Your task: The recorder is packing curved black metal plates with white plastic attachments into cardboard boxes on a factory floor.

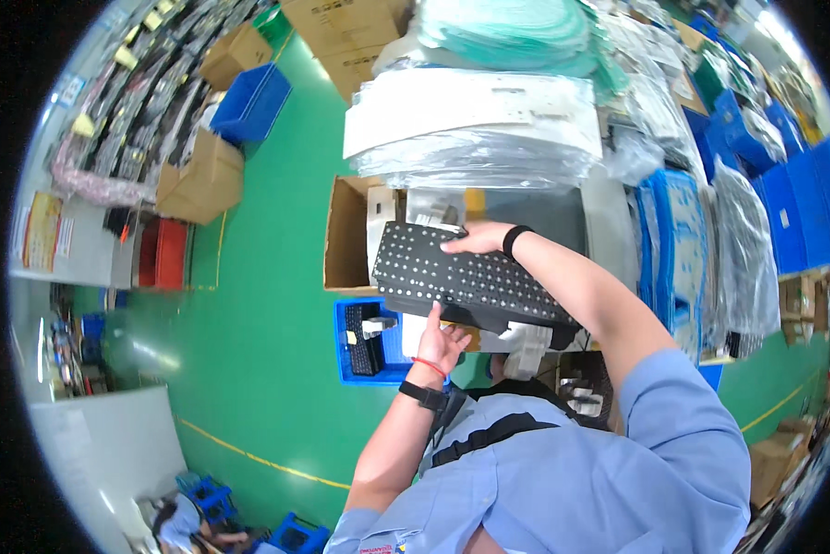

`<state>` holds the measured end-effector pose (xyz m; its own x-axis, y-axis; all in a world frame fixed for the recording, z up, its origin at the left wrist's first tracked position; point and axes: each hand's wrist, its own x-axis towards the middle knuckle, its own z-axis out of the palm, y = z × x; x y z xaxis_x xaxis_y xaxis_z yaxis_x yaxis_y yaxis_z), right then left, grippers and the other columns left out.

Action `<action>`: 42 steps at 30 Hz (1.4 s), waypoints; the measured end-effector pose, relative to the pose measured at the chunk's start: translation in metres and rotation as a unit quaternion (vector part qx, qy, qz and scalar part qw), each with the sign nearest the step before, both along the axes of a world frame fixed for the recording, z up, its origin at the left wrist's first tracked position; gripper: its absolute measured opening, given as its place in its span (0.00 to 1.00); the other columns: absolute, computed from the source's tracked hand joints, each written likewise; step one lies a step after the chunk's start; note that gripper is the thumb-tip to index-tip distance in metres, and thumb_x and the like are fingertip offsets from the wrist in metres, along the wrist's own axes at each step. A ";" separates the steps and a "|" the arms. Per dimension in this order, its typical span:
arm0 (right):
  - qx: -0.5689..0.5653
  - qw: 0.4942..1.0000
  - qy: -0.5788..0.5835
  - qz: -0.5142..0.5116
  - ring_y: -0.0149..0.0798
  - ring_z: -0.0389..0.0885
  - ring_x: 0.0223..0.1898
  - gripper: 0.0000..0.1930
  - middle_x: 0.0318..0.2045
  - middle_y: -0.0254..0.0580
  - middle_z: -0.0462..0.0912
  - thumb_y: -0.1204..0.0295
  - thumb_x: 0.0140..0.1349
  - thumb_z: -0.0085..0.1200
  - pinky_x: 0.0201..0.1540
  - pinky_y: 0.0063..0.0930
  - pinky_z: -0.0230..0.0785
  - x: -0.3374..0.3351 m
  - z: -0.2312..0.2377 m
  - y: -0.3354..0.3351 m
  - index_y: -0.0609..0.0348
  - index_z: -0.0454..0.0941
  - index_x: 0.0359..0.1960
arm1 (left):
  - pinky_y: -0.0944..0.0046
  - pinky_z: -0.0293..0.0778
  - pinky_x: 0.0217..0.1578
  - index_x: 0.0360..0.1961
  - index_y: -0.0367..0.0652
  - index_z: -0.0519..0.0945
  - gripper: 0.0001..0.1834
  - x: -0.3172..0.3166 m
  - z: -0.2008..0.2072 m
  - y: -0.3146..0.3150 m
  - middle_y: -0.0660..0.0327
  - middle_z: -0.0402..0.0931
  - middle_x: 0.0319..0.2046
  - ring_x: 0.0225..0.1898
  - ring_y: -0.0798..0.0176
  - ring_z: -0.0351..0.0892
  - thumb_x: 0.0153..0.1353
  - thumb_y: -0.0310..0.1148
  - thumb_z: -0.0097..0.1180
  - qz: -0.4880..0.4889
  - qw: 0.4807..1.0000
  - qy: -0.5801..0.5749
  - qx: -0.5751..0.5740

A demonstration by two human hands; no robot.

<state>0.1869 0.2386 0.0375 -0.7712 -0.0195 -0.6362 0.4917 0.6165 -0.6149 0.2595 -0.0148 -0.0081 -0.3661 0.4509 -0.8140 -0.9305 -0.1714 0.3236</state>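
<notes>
In the head view, the left hand [442, 343] grasps the near edge of a black dotted panel [466, 282] and the right hand [478, 238] grips its far edge, holding it lifted above the open cardboard box [348, 235], not yet put down.

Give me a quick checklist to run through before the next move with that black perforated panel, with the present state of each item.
1. Left hand supports the black perforated panel from its near edge: ok.
2. Right hand rests on the panel's far edge: ok.
3. Both hands on the panel at opposite edges, so it is steadied: ok.
4. Panel is lifted clear of the blue bin below it: ok.
5. Open cardboard box beside the panel has room inside: cannot tell, its inside is mostly hidden.
6. Stack of plastic-wrapped white sheets above the box sits stable: cannot tell.
</notes>
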 end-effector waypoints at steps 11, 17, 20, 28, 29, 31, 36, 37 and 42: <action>-0.149 0.977 -0.152 0.022 0.49 0.68 0.63 0.57 0.60 0.61 0.70 0.34 0.48 0.61 0.62 0.36 0.62 0.005 -0.052 0.016 0.75 0.60 0.65 | 0.46 0.63 0.58 0.58 0.50 0.72 0.24 -0.024 0.012 0.044 0.62 0.75 0.55 0.56 0.58 0.72 0.68 0.52 0.46 0.054 0.997 -0.005 0.050; -0.140 0.976 -0.158 0.048 0.47 0.65 0.65 0.59 0.63 0.64 0.66 0.33 0.49 0.60 0.65 0.34 0.58 0.007 -0.002 0.007 0.80 0.57 0.65 | 0.37 0.62 0.58 0.57 0.48 0.72 0.22 -0.036 0.019 0.054 0.59 0.74 0.55 0.57 0.54 0.72 0.69 0.47 0.43 0.055 0.997 -0.025 0.049; -0.119 0.977 -0.174 0.017 0.47 0.64 0.66 0.58 0.64 0.63 0.64 0.33 0.51 0.59 0.66 0.35 0.57 0.006 -0.026 0.012 0.79 0.57 0.65 | 0.35 0.61 0.58 0.57 0.47 0.72 0.22 -0.036 0.017 0.053 0.59 0.74 0.56 0.58 0.53 0.71 0.69 0.47 0.43 0.053 0.997 -0.021 0.044; -0.185 0.976 -0.119 -0.012 0.50 0.58 0.69 0.52 0.67 0.61 0.60 0.36 0.58 0.54 0.69 0.39 0.52 0.012 0.025 0.050 0.74 0.56 0.67 | 0.38 0.58 0.62 0.61 0.46 0.69 0.24 -0.027 0.007 0.042 0.58 0.71 0.60 0.61 0.53 0.68 0.70 0.46 0.43 0.081 0.995 -0.017 0.056; -0.209 0.969 -0.128 -0.014 0.50 0.56 0.70 0.52 0.67 0.62 0.60 0.35 0.57 0.54 0.69 0.38 0.51 0.010 0.071 0.044 0.71 0.57 0.68 | 0.38 0.57 0.63 0.61 0.46 0.69 0.24 -0.024 0.006 0.041 0.58 0.70 0.60 0.61 0.53 0.68 0.69 0.46 0.43 0.086 0.995 -0.019 0.051; -0.155 0.967 -0.160 -0.127 0.47 0.60 0.67 0.50 0.64 0.56 0.66 0.31 0.55 0.52 0.68 0.37 0.53 -0.004 -0.002 0.064 0.61 0.60 0.68 | 0.38 0.55 0.64 0.62 0.46 0.68 0.24 -0.029 0.013 0.049 0.58 0.70 0.61 0.62 0.53 0.67 0.69 0.46 0.43 0.078 0.996 -0.014 0.052; -0.321 0.910 -0.205 -0.163 0.47 0.64 0.66 0.45 0.64 0.54 0.66 0.33 0.59 0.49 0.66 0.44 0.57 -0.040 -0.031 0.009 0.56 0.62 0.67 | 0.39 0.51 0.65 0.62 0.48 0.68 0.24 -0.028 0.005 0.044 0.59 0.69 0.62 0.63 0.53 0.66 0.69 0.46 0.45 0.075 0.997 -0.029 0.024; -0.368 0.891 -0.220 -0.150 0.44 0.68 0.63 0.41 0.62 0.51 0.70 0.35 0.61 0.48 0.64 0.42 0.60 -0.048 -0.046 0.006 0.55 0.66 0.64 | 0.40 0.53 0.65 0.62 0.48 0.68 0.24 -0.028 0.004 0.043 0.59 0.70 0.61 0.62 0.54 0.66 0.69 0.46 0.45 0.079 0.996 -0.024 0.030; -0.439 0.854 -0.232 -0.156 0.34 0.80 0.49 0.30 0.49 0.40 0.82 0.42 0.67 0.45 0.52 0.33 0.73 -0.050 -0.050 -0.006 0.54 0.76 0.55 | 0.45 0.61 0.61 0.60 0.48 0.69 0.22 -0.027 0.017 0.044 0.60 0.73 0.57 0.59 0.57 0.69 0.69 0.44 0.46 0.084 0.995 -0.014 0.044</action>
<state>0.1366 0.2328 -0.0125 -0.4949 -0.4854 -0.7207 0.8640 -0.1868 -0.4675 0.2328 0.0289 0.0088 -0.4196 0.4545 -0.7857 -0.8948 -0.3523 0.2741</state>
